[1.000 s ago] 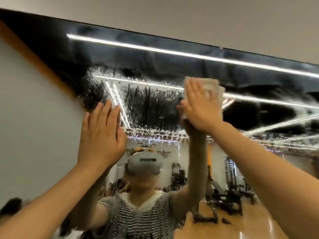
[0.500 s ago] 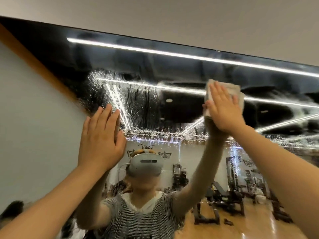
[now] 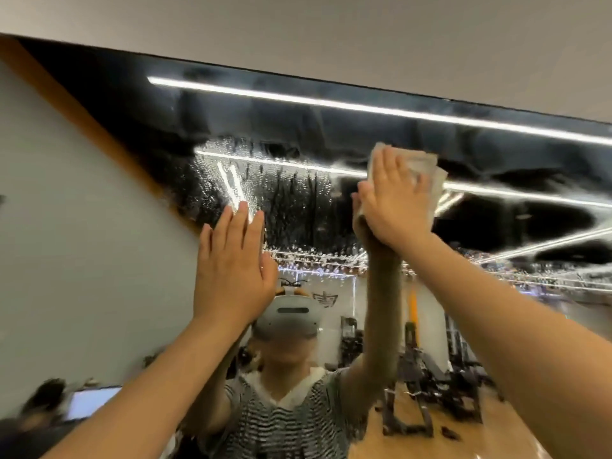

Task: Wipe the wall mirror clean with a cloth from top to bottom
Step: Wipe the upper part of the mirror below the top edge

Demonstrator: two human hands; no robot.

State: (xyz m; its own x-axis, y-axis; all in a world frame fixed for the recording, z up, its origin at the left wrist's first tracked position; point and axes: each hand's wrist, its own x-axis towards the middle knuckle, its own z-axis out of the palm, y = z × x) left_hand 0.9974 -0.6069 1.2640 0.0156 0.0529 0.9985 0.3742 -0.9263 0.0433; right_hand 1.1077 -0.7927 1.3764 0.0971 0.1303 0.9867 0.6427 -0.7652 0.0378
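Since half a second ago, my right hand [image 3: 395,200] has carried the cloth [image 3: 427,164] back leftward across the glass, toward the band of droplets, while my left hand [image 3: 231,276] has kept its place.

Right hand lies flat, fingers straight and together, palm pressing the cloth against the wall mirror [image 3: 331,127] high up, near its top edge. Left hand is spread flat with fingers straight, braced on the glass lower and to the left.

Pale and folded into a soft pad, the cloth looks light and limp; its corners stick out past my fingertips. I judge it best held under a flat palm, so the pressure spreads and the folds don't bunch. Wet glass will be slick, so the pad should slide easily, though it could slip out from under my hand.

Hard, smooth and rigid, the mirror is beaded with water drops [image 3: 281,193] and runs left of the cloth, with smeared streaks to the right. Being glass, it wants steady pressure, not a shove.
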